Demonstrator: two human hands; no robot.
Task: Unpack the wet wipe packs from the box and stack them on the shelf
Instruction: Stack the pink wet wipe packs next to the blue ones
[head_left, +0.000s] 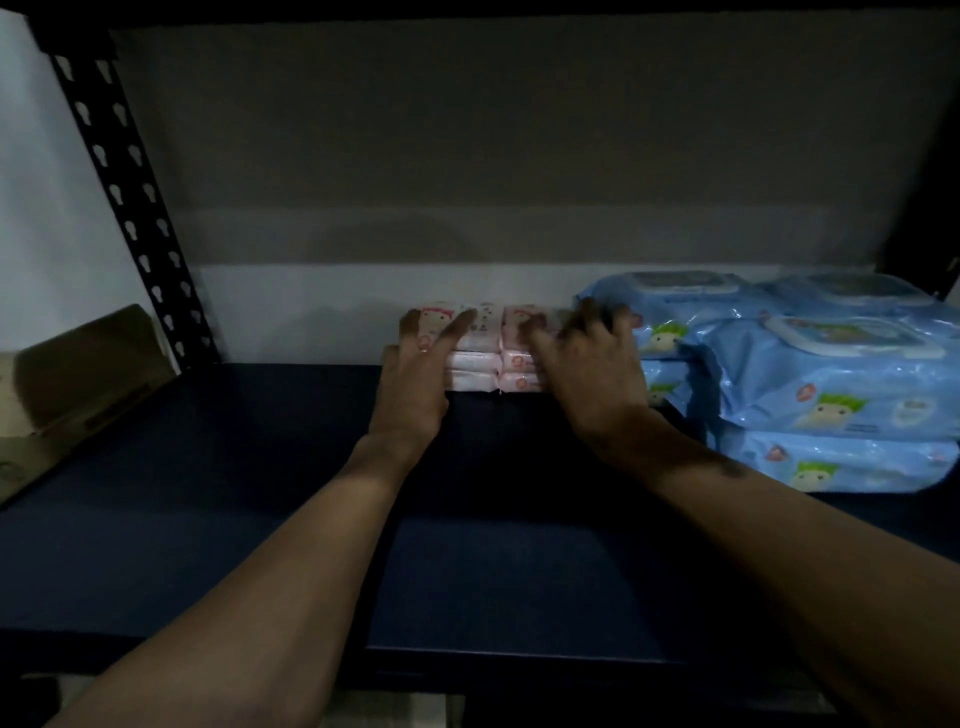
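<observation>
pink wet wipe packs (478, 340): two adjoining piles of three at back of shelf (208, 493), beside blue packs (831, 389) | left hand (415, 384): fingers straight, on left pile | right hand (597, 374): fingers bent over right pile, blurred, grip unclear

Dark shelf (260, 493) bears pink packs (475, 358) (stacked); blue packs (831, 384) just right.
</observation>
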